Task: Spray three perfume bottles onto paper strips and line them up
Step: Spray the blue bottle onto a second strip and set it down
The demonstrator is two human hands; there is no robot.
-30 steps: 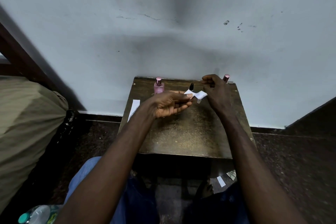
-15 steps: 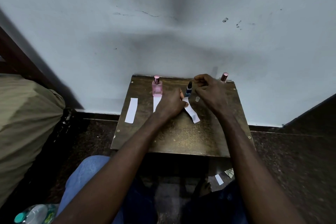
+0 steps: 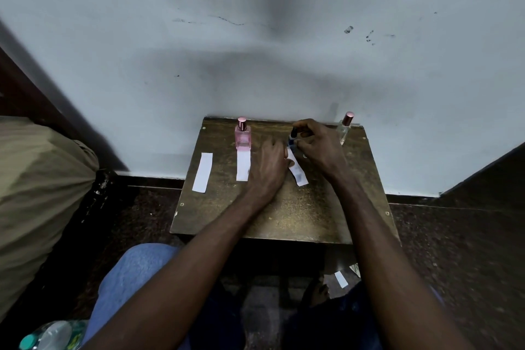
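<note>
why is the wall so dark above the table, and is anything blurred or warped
Head view: dim light leaves a dark shadow on the wall above the wooden table; the wide-angle lens bends lines near the edges; the small blue bottle in the right hand is smeared, the pink perfume bottle fairly sharp.

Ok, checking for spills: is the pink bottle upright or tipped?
Upright: the pink bottle stands on its base, cap on top.
</note>
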